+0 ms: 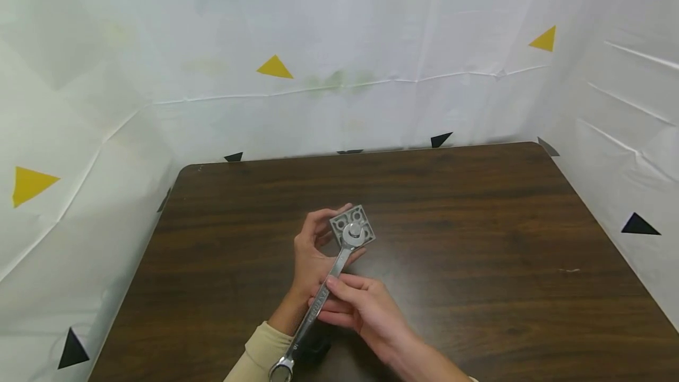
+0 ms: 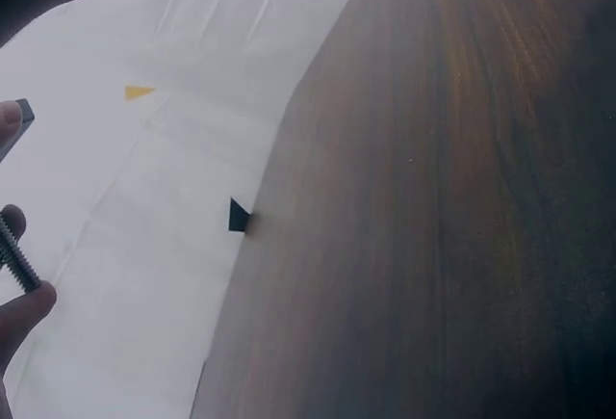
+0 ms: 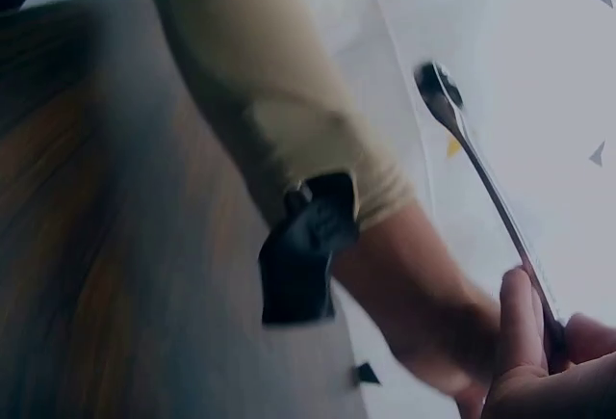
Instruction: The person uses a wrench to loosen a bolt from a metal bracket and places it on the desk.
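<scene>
Fingers of the left hand (image 1: pixel 310 252) curl round a small grey square plate (image 1: pixel 352 227) just above the middle of the head view, pinching it by its edge and holding it clear of the worktop (image 1: pixel 477 240). In the left wrist view, at the far left edge, the fingertips (image 2: pixel 12 222) close on a threaded bolt shank (image 2: pixel 17 260) that seems to poke out of the plate's underside. Fingers of the right hand (image 1: pixel 361 305) wrap the shaft of a combination wrench (image 1: pixel 318 305), whose open end sits on a bright fastener (image 1: pixel 353 233) at the plate's centre; the ring end (image 1: pixel 281 370) reaches the bottom edge of the frame.

This looks like the turning step: the wrench is seated on the nut or bolt head while the other hand steadies the plate and shank. Which way it is being turned cannot be told. A next swing would call for a firm hold on the plate, so it does not spin along, and for keeping the wrench's open end square on the flats.

Polished steel makes up the wrench, long and slim, with lettering on the shaft. The plate is matt grey, moulded, with round recesses near its corners. Dark wood grain with a dull sheen covers the worktop; creased white sheeting (image 1: pixel 339 46) with yellow and black triangles surrounds it.
</scene>
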